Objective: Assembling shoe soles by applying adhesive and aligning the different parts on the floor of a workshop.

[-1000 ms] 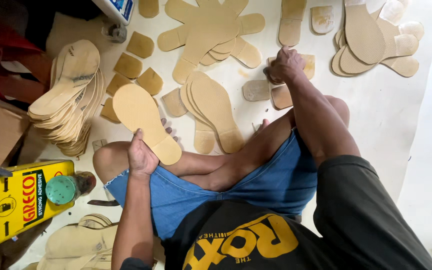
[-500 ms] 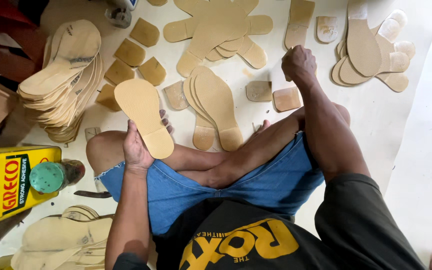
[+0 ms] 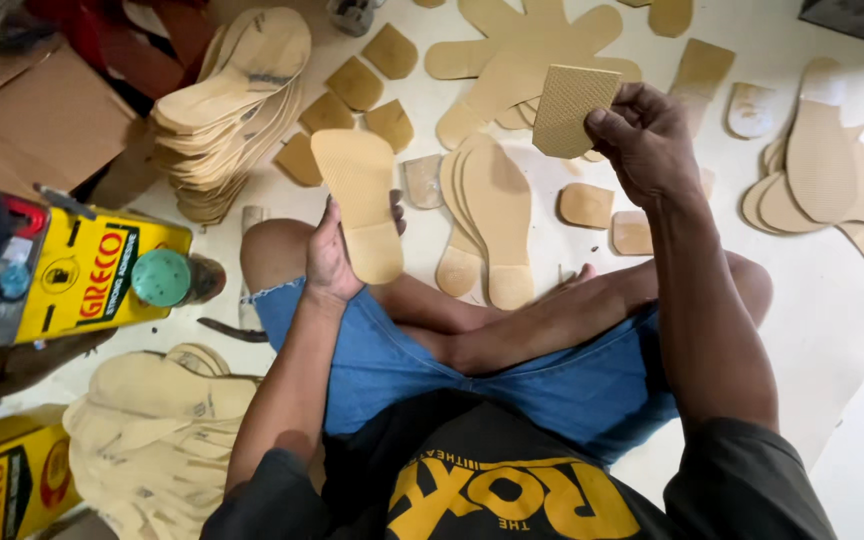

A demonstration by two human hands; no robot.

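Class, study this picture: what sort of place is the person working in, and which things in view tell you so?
Probably a small shoemaking workshop, with work done seated on the floor. Clues: a stack of tan soles, cut sole and heel pieces spread over the floor, and a yellow adhesive can. The left hand holds a sole; the right hand a heel piece.

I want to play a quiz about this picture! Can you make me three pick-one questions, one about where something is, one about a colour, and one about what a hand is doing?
1. Where is the tall stack of soles?
A. On the person's left
B. On the person's right
C. On the lap

2. What colour is the round cap on the yellow can?
A. Red
B. Green
C. White

3. What is the right hand doing?
A. Lying flat on the floor
B. Resting empty on a knee
C. Pinching a small textured heel piece

Answers: 1 A, it rises beyond the left hand, which grips a long sole. 2 B, the cap is plainly green. 3 C, the fingers hold the piece up.
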